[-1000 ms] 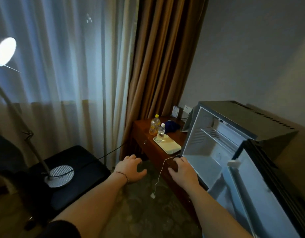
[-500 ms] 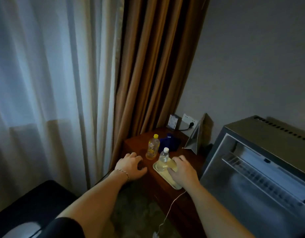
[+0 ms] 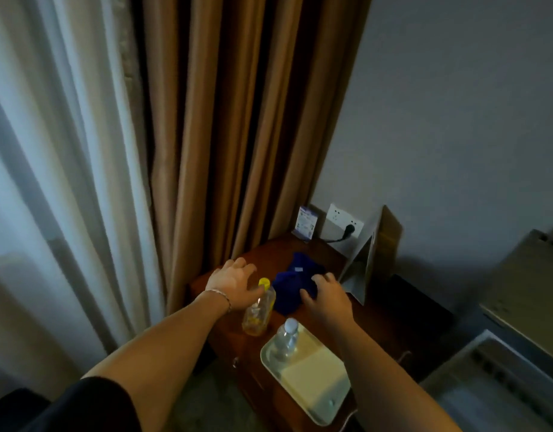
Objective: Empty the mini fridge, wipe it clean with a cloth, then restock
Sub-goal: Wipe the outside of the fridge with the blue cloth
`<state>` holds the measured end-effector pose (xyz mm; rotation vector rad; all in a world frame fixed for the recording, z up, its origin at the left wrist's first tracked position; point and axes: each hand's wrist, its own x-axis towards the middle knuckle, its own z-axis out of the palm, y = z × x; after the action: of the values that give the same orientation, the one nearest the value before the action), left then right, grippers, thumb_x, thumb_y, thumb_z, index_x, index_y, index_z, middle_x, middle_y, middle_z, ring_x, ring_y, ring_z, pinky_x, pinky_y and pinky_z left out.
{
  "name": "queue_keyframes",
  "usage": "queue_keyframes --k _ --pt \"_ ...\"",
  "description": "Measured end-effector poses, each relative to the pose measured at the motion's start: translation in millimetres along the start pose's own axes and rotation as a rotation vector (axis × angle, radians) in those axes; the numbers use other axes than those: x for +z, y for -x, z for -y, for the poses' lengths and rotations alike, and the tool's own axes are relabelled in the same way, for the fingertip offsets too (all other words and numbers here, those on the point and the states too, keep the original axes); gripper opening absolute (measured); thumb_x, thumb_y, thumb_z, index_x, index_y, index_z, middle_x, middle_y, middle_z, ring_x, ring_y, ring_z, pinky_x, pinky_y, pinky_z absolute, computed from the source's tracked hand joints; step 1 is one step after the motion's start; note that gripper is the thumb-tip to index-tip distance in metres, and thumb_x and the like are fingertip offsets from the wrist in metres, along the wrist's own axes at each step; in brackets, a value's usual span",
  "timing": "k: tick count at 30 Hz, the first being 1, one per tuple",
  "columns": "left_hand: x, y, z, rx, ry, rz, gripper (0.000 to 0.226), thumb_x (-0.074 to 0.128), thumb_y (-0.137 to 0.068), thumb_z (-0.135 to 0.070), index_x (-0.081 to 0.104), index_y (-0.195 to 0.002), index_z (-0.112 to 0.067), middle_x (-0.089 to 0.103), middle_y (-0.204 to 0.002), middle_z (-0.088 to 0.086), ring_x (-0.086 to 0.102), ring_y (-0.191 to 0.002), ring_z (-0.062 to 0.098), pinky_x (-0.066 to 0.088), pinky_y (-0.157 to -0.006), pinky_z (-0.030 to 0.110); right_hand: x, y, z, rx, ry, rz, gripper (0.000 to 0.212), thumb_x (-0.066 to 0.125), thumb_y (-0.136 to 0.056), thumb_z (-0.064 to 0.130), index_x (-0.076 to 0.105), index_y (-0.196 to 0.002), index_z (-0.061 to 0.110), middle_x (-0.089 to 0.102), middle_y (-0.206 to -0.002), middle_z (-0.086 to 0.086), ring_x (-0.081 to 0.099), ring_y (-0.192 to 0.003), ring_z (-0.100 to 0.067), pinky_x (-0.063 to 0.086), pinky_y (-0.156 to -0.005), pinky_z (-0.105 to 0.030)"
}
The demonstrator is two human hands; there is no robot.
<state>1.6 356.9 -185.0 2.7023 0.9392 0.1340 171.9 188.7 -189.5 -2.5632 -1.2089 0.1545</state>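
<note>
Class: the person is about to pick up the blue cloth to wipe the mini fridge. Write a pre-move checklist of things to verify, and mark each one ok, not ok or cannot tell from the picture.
1. Right hand reaches the blue cloth: ok, fingers rest on its edge.
2. Cloth gripped: not ok, fingers are spread, not closed.
3. Left hand free: ok, open and empty, beside the yellow-capped bottle.
4. Bottles out of the fridge: ok, that bottle stands on the wooden table, the clear water bottle on the tray.
5. Fridge interior empty: cannot tell, only a corner of the mini fridge shows.

Wooden table: bottle, cloth, tray.
</note>
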Motion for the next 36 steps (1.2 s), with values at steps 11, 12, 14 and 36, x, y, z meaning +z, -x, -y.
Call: queue_keyframes --k 11,12,14,36 --pt "39 -156 14 -0.062 -0.020 0.068 0.068 0.041 -0.090 -0.067 0.038 -0.147 -0.028 0.038 -0.146 -0.004 0.032 -0.137 0.019 0.037 -0.109 0.040 57 -154 -28 0.017 0.077 0.235 0.066 0.051 -0.095 0.060 0.037 -0.148 0.022 0.030 -0.152 -0.005 0.032 -0.139 -0.032 0.041 -0.103 -0.047" --pt "45 -166 18 -0.058 -0.014 0.076 0.068 0.041 -0.091 -0.067 0.038 -0.147 -0.028 0.037 -0.146 -0.004 0.032 -0.137 0.019 0.036 -0.109 0.039 64 -163 -29 0.032 0.080 0.252 0.069 0.050 -0.095 0.061 0.034 -0.150 0.022 0.027 -0.155 -0.005 0.029 -0.141 -0.032 0.040 -0.105 -0.047" --pt "59 -184 26 -0.041 -0.020 0.111 0.069 0.040 -0.090 -0.067 0.037 -0.148 -0.029 0.036 -0.146 -0.005 0.031 -0.137 0.018 0.037 -0.109 0.039 78 -178 -32 0.059 0.092 0.280 0.074 0.049 -0.095 0.062 0.030 -0.153 0.021 0.023 -0.159 -0.006 0.026 -0.144 -0.032 0.038 -0.108 -0.048" --pt "164 -246 77 -0.107 0.087 0.312 0.080 0.045 -0.088 -0.065 0.022 -0.154 -0.027 0.024 -0.152 -0.006 0.029 -0.137 0.018 0.039 -0.109 0.041 190 -233 -43 0.310 0.047 0.685 0.140 0.063 -0.049 0.095 -0.013 -0.156 0.047 -0.033 -0.162 0.002 -0.022 -0.148 -0.046 0.007 -0.110 -0.080"
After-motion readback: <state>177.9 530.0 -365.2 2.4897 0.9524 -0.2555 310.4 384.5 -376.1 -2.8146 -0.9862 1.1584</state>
